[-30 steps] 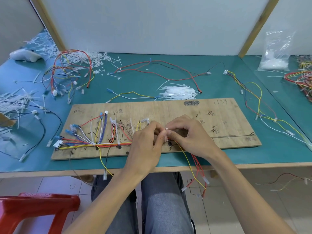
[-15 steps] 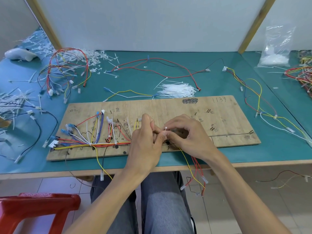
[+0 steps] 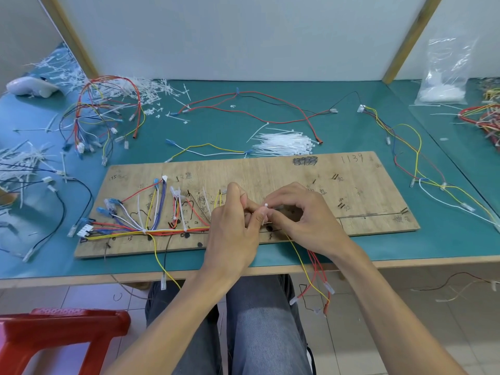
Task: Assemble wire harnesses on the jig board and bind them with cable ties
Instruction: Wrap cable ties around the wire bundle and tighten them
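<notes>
The cable tie (image 3: 266, 205) sits between your fingertips. Your left hand (image 3: 232, 228) and right hand (image 3: 305, 220), fingers curled, apparently both pinch it.

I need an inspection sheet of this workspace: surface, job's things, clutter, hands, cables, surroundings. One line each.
Surface: teal table, wooden front edge.
Job's things: jig board carrying a partly tied harness; spare ties bundled behind it.
Clutter: tie offcuts far left; plastic bag far right.
Hands: left hand and right hand both pinch one cable tie.
Cables: loose harnesses around the board; wire ends hang off the front edge.
Surroundings: white partition, red stool, tiled floor.
</notes>
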